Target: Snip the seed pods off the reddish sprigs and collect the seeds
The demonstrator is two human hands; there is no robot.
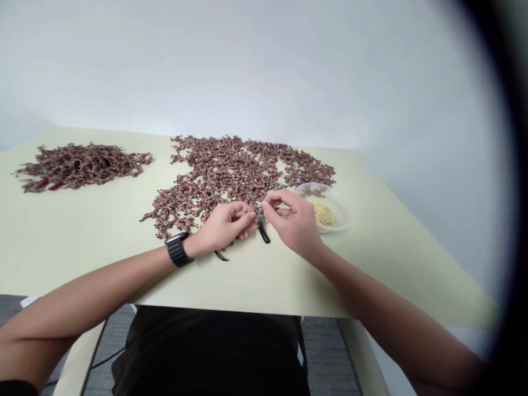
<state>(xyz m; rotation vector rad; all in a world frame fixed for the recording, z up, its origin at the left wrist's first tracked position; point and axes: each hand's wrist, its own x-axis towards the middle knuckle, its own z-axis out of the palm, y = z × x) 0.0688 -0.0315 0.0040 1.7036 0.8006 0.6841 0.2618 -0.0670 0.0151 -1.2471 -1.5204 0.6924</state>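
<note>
My left hand (pixel 231 223), with a dark watch on its wrist, is closed in a pinch above the table. What sits between its fingertips is too small to name. Close beside it, my right hand (pixel 292 220) also pinches thumb and forefinger together, on something I cannot make out. Under and between the hands lies a black-handled tool (pixel 264 231) that looks like pliers, partly hidden by the left hand. Just beyond the hands spreads a wide heap of small glossy brown figurines (pixel 223 170), apparently horses. A clear plastic bowl (pixel 341 223) of tiny gold-coloured pieces (pixel 324 213) stands beside my right hand.
A second, denser pile of brown figurines (pixel 86 165) lies at the left of the pale yellow table (pixel 103 231), with two dark red items (pixel 56 185) at its front. A white wall (pixel 206 66) rises behind the table. The table's front edge is close to my body.
</note>
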